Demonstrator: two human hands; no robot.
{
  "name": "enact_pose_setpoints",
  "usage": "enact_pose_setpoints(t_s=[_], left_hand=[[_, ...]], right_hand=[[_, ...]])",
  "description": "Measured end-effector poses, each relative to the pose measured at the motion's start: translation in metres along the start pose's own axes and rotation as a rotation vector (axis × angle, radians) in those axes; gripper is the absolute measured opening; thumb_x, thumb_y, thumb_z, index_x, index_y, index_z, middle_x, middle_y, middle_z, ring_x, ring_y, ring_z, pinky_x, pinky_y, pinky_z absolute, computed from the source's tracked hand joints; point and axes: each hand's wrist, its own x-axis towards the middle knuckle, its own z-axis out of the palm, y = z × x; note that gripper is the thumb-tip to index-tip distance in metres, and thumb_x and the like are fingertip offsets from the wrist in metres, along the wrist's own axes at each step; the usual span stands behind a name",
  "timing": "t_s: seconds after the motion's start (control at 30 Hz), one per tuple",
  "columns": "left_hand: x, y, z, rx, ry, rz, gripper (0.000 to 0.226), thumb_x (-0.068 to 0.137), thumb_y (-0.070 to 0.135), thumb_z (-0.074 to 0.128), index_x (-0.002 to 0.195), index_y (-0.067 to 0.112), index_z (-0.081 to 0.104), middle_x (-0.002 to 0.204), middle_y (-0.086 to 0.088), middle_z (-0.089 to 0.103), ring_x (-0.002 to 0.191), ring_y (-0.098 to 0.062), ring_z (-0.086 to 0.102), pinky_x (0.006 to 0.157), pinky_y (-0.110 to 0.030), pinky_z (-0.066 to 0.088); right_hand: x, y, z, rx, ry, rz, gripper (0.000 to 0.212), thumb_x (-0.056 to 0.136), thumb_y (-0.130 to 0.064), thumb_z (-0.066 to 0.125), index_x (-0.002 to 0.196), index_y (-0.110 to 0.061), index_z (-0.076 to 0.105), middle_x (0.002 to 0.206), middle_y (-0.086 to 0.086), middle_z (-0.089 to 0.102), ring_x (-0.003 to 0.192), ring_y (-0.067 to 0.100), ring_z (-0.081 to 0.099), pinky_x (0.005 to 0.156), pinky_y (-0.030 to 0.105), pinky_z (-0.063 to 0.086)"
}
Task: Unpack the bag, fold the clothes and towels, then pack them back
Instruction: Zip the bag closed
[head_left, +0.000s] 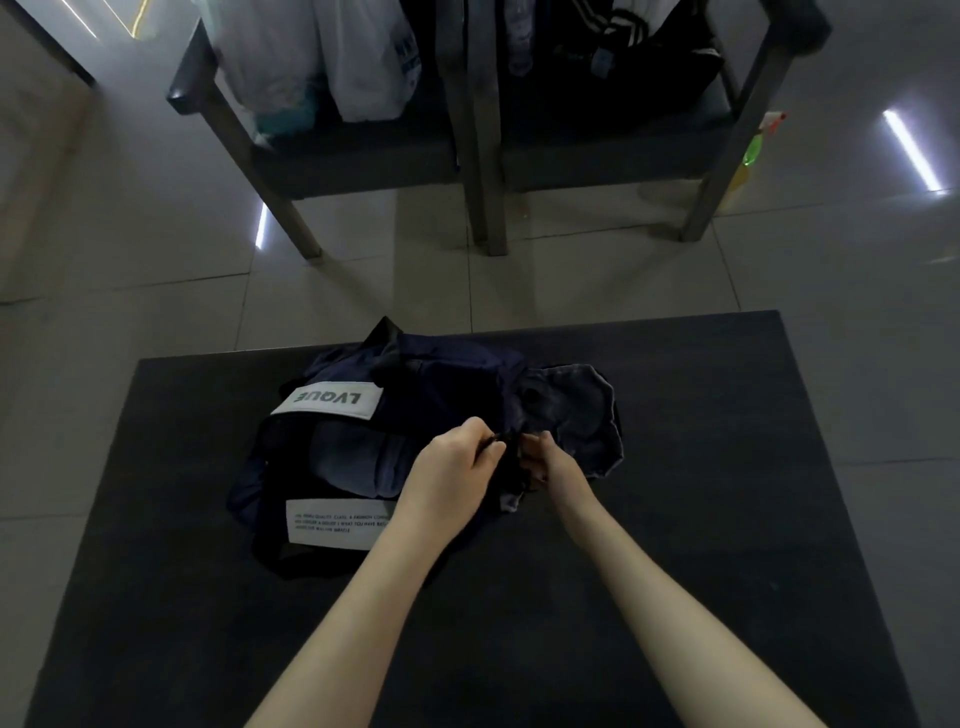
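Hands meet over the right end of a navy bag that lies slumped on a dark table, a little left of the table's middle and towards its far edge. The left hand has its fingers curled in, pinching a thin dark piece at the bag's edge; whether that piece is a zip pull or a strap cannot be told in the dim light. The right hand sits just beside it, nearly touching, its fingers also curled and gripping dark fabric of the same edge. Both forearms reach in from the near side and are bare. The bag carries a white label with the letters LVQUE, seen upside down, and a second white patch of small print nearer the person. Between these two a grey-blue cloth shows inside the bag. A faded denim garment lies at the bag's right end, touching it and partly under the right hand. Beyond the table, on a pale tiled floor, stand two dark chairs side by side: the left chair holds white plastic bags, the right chair holds dark clothing with white stripes. A spray bottle with a green neck stands by the right chair's outer leg.
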Motion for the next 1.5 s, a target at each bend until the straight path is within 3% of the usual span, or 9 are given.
enact_pose_setpoints(t_s=[0.17,0.33,0.53,0.63,0.8,0.97,1.17,1.33,1.5], left_hand=[[-0.018,-0.003,-0.012,0.024,0.056,-0.01,0.027,0.098,0.024,0.05,0.119,0.011,0.062,0.115,-0.001,0.064,0.104,-0.015,0.059,0.085,-0.021,0.043],[-0.044,-0.025,-0.038,0.04,0.108,-0.078,0.029,0.098,0.022,0.051,0.121,0.01,0.061,0.12,-0.003,0.064,0.112,-0.016,0.057,0.096,-0.028,0.044],[-0.073,-0.077,-0.072,0.011,0.168,-0.163,0.028,0.097,0.022,0.051,0.122,0.011,0.061,0.12,-0.003,0.063,0.113,-0.017,0.056,0.097,-0.031,0.044],[-0.082,-0.112,-0.09,0.001,0.155,-0.182,0.028,0.097,0.023,0.051,0.121,0.012,0.061,0.119,-0.002,0.063,0.112,-0.015,0.056,0.095,-0.031,0.045],[-0.09,-0.167,-0.112,-0.023,0.152,-0.267,0.028,0.098,0.025,0.048,0.121,0.015,0.06,0.118,0.001,0.062,0.111,-0.016,0.056,0.093,-0.033,0.046],[-0.08,-0.223,-0.126,-0.089,0.134,-0.384,0.028,0.099,0.027,0.045,0.122,0.017,0.058,0.117,0.001,0.06,0.105,-0.014,0.057,0.089,-0.034,0.049],[-0.043,-0.273,-0.12,-0.163,0.004,-0.431,0.034,0.097,0.023,0.049,0.129,0.016,0.053,0.125,-0.002,0.056,0.109,-0.019,0.056,0.091,-0.038,0.05],[-0.009,-0.3,-0.1,0.048,-0.102,-0.314,0.055,0.094,0.018,0.05,0.145,0.025,0.034,0.142,-0.001,0.04,0.123,-0.023,0.043,0.094,-0.039,0.046],[0.007,-0.307,-0.089,0.42,-0.071,-0.133,0.053,0.092,0.019,0.051,0.143,0.025,0.036,0.133,-0.004,0.04,0.118,-0.024,0.042,0.091,-0.035,0.041]], right_hand=[[-0.03,-0.016,-0.006,-0.105,0.092,-0.156,0.018,0.1,-0.027,0.044,0.107,-0.024,0.061,0.104,-0.009,0.064,0.102,0.006,0.058,0.076,0.015,0.044],[-0.067,-0.034,0.014,-0.198,0.082,-0.32,0.014,0.095,-0.021,0.055,0.101,-0.033,0.062,0.103,-0.012,0.065,0.096,-0.005,0.059,0.073,0.005,0.044],[-0.095,-0.037,0.059,-0.481,0.179,-0.49,0.036,0.092,-0.019,0.059,0.127,-0.011,0.057,0.134,-0.006,0.048,0.125,0.006,0.043,0.106,0.025,0.037],[-0.105,-0.035,0.089,-0.587,0.261,-0.577,0.036,0.091,-0.016,0.061,0.126,-0.009,0.058,0.134,-0.005,0.049,0.127,0.008,0.042,0.107,0.022,0.033],[-0.104,-0.036,0.157,-0.804,0.173,-0.669,0.037,0.09,-0.015,0.062,0.126,-0.009,0.058,0.133,0.0,0.053,0.127,0.009,0.044,0.108,0.02,0.03],[-0.09,-0.032,0.209,-0.886,0.15,-0.703,0.04,0.091,-0.016,0.061,0.13,-0.009,0.056,0.136,0.002,0.053,0.13,0.013,0.044,0.11,0.034,0.036],[-0.076,-0.024,0.243,-1.009,0.155,-0.766,0.04,0.088,-0.014,0.064,0.127,-0.009,0.058,0.132,0.003,0.057,0.126,0.015,0.049,0.107,0.037,0.04],[-0.063,-0.024,0.256,-1.068,0.133,-0.776,0.038,0.087,-0.012,0.065,0.124,-0.008,0.06,0.128,0.003,0.059,0.123,0.013,0.051,0.106,0.034,0.041],[-0.053,-0.026,0.262,-1.114,0.114,-0.762,0.037,0.088,-0.013,0.064,0.124,-0.008,0.06,0.13,0.004,0.059,0.125,0.014,0.05,0.107,0.034,0.039]])
